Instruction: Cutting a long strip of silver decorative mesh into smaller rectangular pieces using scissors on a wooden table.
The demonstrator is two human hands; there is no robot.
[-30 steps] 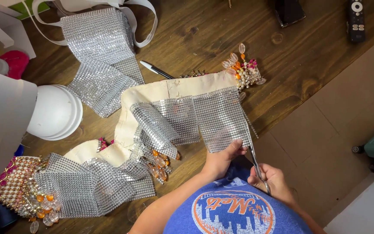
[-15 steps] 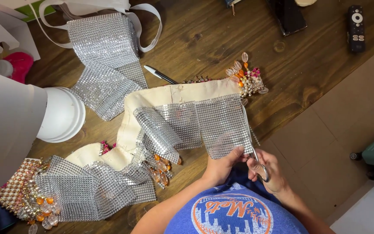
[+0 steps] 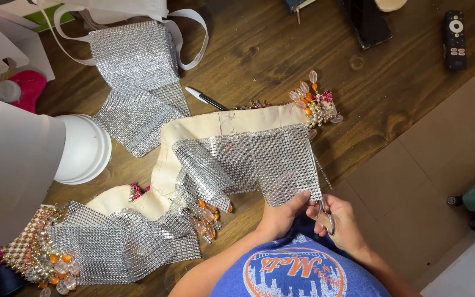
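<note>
From my remote view I see the left hand [image 3: 282, 215] at the near table edge, its fingers pinched on the lower edge of a sheet of silver rhinestone mesh [image 3: 281, 162]. The mesh lies flat over a curved band of cream fabric [image 3: 232, 122] on the dark wooden table [image 3: 259, 49].

Right hand [image 3: 343, 220] sits just beside the left, fingers curled through the handles of a pair of metal scissors [image 3: 321, 192]. The thin blades run up along the right edge of the mesh sheet; I cannot tell whether they are parted or closed, the blades are too fine here.

A cluster of orange, clear and pink beads [image 3: 315, 103] rests at the far right end of the cream band. More beads [image 3: 207, 217] hang at the fold of mesh to the left.

Further left, a second stretch of folded silver mesh [image 3: 116, 245] lies near the table edge. A third piece of mesh with white straps [image 3: 136, 71] lies at the far side. A black-and-white pen [image 3: 205, 99] lies between that piece and the band. A white rounded stand [image 3: 83, 148] is at left, a black remote control [image 3: 455, 38] at the far right.
</note>
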